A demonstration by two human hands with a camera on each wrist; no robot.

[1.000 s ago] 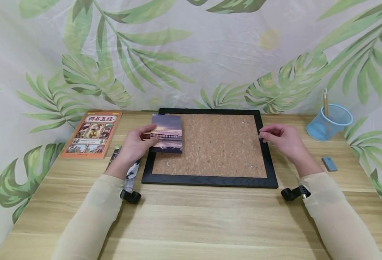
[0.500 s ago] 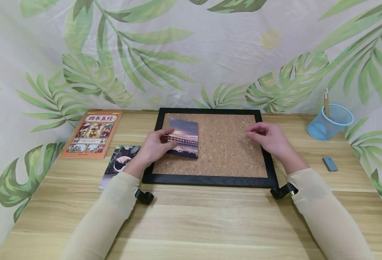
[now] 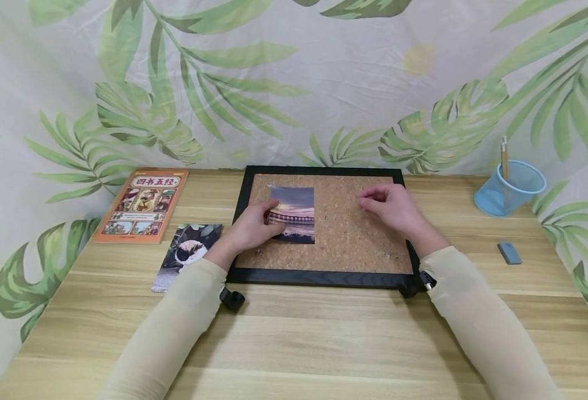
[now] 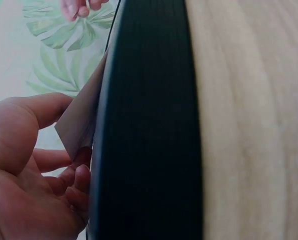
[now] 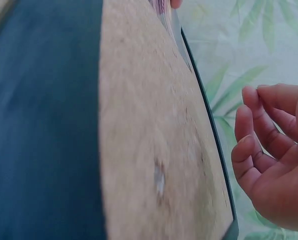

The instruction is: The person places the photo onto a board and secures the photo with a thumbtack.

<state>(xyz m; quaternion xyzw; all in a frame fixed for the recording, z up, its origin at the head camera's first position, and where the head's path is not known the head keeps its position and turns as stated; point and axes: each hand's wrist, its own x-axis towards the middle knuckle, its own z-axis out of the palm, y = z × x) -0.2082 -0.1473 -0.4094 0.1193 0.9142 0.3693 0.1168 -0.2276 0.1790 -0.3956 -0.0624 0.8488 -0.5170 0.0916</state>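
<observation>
A black-framed cork board lies flat on the wooden table. My left hand pinches a sunset pier photo by its left edge and holds it against the cork's upper left. In the left wrist view, my thumb and fingers grip the photo's corner beside the black frame. My right hand hovers over the cork's upper right, fingertips drawn together. The right wrist view shows that hand's curled fingers above the cork. Whether they hold anything small does not show.
An orange book lies at the far left, with a second photo beside the frame. A blue mesh cup with a pencil and a grey eraser sit to the right. Small clear pins dot the cork. A leaf-print cloth hangs behind.
My left hand carried the photo rightward from the frame's left edge onto the cork, uncovering the second photo. My right hand moved left from the frame's right edge to above the cork.
</observation>
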